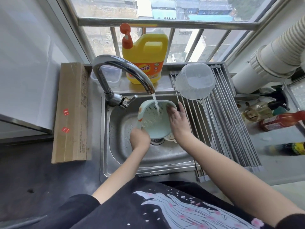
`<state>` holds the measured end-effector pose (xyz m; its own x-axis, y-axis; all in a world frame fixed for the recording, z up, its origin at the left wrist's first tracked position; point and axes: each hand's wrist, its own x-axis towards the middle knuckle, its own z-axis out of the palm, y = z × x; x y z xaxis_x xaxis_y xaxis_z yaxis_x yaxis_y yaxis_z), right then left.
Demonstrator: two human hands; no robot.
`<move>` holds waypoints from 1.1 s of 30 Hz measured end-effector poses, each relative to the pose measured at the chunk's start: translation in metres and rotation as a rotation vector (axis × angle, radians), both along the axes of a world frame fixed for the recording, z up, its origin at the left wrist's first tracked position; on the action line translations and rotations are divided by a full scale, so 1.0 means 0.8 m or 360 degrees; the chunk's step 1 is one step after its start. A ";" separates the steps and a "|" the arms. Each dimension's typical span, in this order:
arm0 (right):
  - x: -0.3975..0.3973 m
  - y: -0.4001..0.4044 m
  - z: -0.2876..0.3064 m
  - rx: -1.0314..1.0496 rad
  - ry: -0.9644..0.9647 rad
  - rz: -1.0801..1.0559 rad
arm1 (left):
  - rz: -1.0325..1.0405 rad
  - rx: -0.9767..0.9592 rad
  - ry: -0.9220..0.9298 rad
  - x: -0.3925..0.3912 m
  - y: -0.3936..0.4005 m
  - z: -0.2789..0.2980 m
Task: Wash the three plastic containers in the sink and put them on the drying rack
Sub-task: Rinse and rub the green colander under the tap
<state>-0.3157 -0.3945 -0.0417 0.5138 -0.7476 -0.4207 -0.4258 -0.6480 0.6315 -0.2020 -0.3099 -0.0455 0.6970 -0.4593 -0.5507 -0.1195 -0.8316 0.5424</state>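
You had the pale blue colander (154,119) tilted in the sink (115,156), its open mouth turned up toward the faucet (122,70) so the running stream fell inside it. Your left hand (140,138) made the grip: fingers curled round the colander's near, lower rim. Your right hand (177,120) lay with fingers spread and fairly straight against the colander's right side wall, steadying rather than clasping.

The colander's long axis ran from your left hand up and away toward the spout. The drying rack (231,123) lay just to its right, across the sink's right edge, so your right hand was the nearer one for the transfer. A clear container (195,80) already sat upside down at the rack's far end, leaving bare bars nearer you. A whitish item (170,137) peeked out beneath the colander by the drain; it looked like the third piece, though I could not tell for certain.
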 end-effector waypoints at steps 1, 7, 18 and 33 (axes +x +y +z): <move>-0.002 -0.004 0.000 -0.0013 0.0009 0.0040 | 0.0002 0.0009 -0.0008 0.003 -0.002 0.000; 0.025 0.053 -0.023 0.1025 -0.0582 -0.0351 | -0.0059 0.0044 -0.0104 0.017 -0.020 0.006; 0.041 0.032 -0.018 0.0556 -0.0384 0.0143 | 0.0061 -0.0145 -0.0151 0.050 0.015 0.017; 0.024 0.039 -0.033 0.0798 -0.0596 0.0111 | 0.0321 -0.0197 0.0424 0.025 0.004 0.014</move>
<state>-0.2964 -0.3635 -0.0685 0.7347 -0.4655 -0.4934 -0.5053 -0.8609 0.0597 -0.1824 -0.3070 -0.0345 0.6196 -0.4017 -0.6743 0.1997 -0.7502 0.6303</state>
